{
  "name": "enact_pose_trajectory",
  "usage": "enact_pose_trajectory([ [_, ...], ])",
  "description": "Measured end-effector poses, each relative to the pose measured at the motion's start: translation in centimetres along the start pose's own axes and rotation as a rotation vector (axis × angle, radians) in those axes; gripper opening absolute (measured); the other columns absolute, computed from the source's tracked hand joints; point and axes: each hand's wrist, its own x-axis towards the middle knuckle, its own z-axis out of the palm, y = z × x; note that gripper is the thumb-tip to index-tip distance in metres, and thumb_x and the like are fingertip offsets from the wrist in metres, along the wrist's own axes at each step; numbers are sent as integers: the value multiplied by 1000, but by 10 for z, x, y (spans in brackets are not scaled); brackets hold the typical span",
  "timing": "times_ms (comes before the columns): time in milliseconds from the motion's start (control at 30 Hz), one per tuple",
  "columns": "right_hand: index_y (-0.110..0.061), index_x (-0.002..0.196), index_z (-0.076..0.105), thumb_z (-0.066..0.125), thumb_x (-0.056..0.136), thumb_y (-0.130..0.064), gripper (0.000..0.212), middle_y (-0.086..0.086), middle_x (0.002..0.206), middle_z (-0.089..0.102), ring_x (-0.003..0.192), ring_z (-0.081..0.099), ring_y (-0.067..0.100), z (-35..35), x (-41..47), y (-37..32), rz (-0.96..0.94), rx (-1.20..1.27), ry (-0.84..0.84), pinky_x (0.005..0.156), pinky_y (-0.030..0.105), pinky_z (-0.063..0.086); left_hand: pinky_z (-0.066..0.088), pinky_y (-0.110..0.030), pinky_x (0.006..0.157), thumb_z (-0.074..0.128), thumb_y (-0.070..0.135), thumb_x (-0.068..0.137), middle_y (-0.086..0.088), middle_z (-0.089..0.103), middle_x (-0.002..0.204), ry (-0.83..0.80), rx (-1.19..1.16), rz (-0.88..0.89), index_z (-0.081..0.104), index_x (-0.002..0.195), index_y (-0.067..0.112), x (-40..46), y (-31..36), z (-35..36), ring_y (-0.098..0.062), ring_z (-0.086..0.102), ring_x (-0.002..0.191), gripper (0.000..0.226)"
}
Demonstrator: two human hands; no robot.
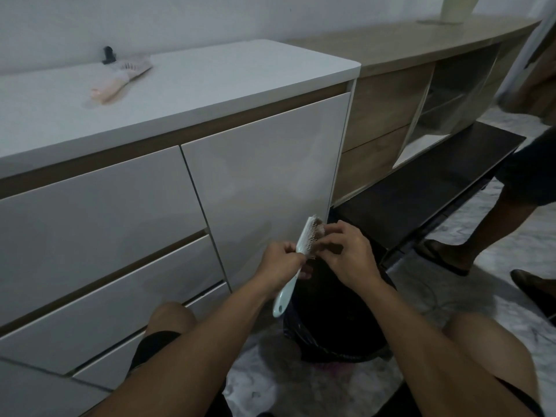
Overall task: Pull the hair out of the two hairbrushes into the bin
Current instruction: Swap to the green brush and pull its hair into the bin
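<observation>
Hairbrush, pale blue-white [296, 260], held tilted above the bin [337, 314], bristles facing right and matted with brownish hair [316, 233]; handle end points down toward the bin's rim. Left hand [279, 263] wraps around the handle just below the brush head, fingers curled tight round it. Right hand [349, 254] sits against the bristle side, fingertips pinching into the hair near the top of the head. Bin: dark, lined with a black bag, standing on the pale marbled floor [511, 251] between the person's bare knees, directly under both hands. Second hairbrush, pink-handled [120, 81], lying flat on the white countertop [210, 85] well apart from the hands, its head angled toward the wall; whether it carries hair cannot be told, as it is blurred. Small black object [108, 55] against the wall just beside that brush's head. White drawer fronts [105, 221] and a white cabinet door fill the area left of the bin, close behind the held brush. Wooden shelf unit [391, 115] extends to the right, a pale vessel [455, 9] on its top. Another person's legs [496, 221], in sandals, stand at the right on the floor, clear of the bin. Both forearms reach forward from the lower edge, converging over the bin.
</observation>
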Motion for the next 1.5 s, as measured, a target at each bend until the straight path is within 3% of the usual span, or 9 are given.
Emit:
enact_pose_trajectory([
  [100, -16, 95, 77, 74, 84, -14, 12, -1, 98, 73, 91, 65, 14, -6, 0, 1, 147, 62, 38, 83, 30, 54, 56, -26, 51, 51, -12, 83, -24, 64, 76, -12, -32, -22, 56, 74, 0, -1, 1, -4, -25, 67, 59, 15],
  [233, -19, 97, 73, 68, 87, -12, 12, -4, 89, 68, 80, 59, 9, -11, 1, 3, 305, 58, 70, 66, 17, 41, 60, -28, 56, 51, -11, 84, -24, 64, 76, -46, -52, -24, 58, 78, -2, -2, 2, -4, -25, 68, 61, 13],
  [433, -21, 113, 64, 71, 79, -8, 37, -11, 98, 66, 92, 61, -1, -13, -3, -2, 231, 355, -50, 74, 9, 43, 60, -33, 59, 53, -12, 82, -20, 63, 73, -54, -51, -12, 59, 77, 1, 0, 1, 2, -24, 67, 60, 14],
  [633, -18, 88, 73, 74, 83, -19, 5, -7, 84, 70, 82, 66, 7, -8, -1, 1, 220, 171, 47, 71, 22, 52, 58, -26, 53, 52, -11, 83, -21, 64, 71, -52, -6, 2, 59, 81, -2, -2, 3, 1, -22, 67, 58, 12],
  [733, -24, 81, 67, 74, 83, -13, 12, -10, 76, 65, 77, 64, 7, -13, 0, 0, 286, 155, 82, 61, 17, 46, 58, -26, 54, 52, -11, 83, -21, 64, 73, -62, -12, -4, 59, 82, -2, -1, 1, 1, -22, 68, 58, 12],
  [900, -20, 92, 65, 66, 86, -3, 18, -10, 81, 61, 76, 57, 2, -14, 0, 1, 295, 193, 121, 63, 13, 40, 58, -27, 54, 52, -11, 83, -21, 64, 71, -61, -49, -20, 59, 79, -1, -1, -1, 3, -22, 68, 57, 13],
  [1033, -19, 105, 68, 67, 83, -4, 27, -11, 87, 66, 81, 63, 1, -12, -1, 0, 244, 310, 20, 73, 18, 53, 58, -31, 57, 53, -12, 81, -19, 64, 69, -56, -39, -7, 59, 75, 2, -1, 0, 4, -22, 67, 56, 17],
  [1200, -17, 98, 75, 74, 84, -15, 14, -6, 87, 72, 83, 68, 5, -8, -1, 0, 206, 316, 51, 76, 20, 54, 59, -33, 60, 53, -12, 81, -17, 63, 69, -55, -20, 10, 60, 76, 4, 0, 0, 4, -22, 67, 58, 18],
  [1500, -13, 94, 65, 57, 95, -10, 9, -4, 82, 59, 78, 54, 11, -12, 7, 9, 381, 240, 172, 57, 5, 34, 58, -26, 52, 52, -11, 84, -20, 63, 70, -52, -24, -1, 60, 79, -1, -7, 3, 1, -20, 66, 53, 14],
])
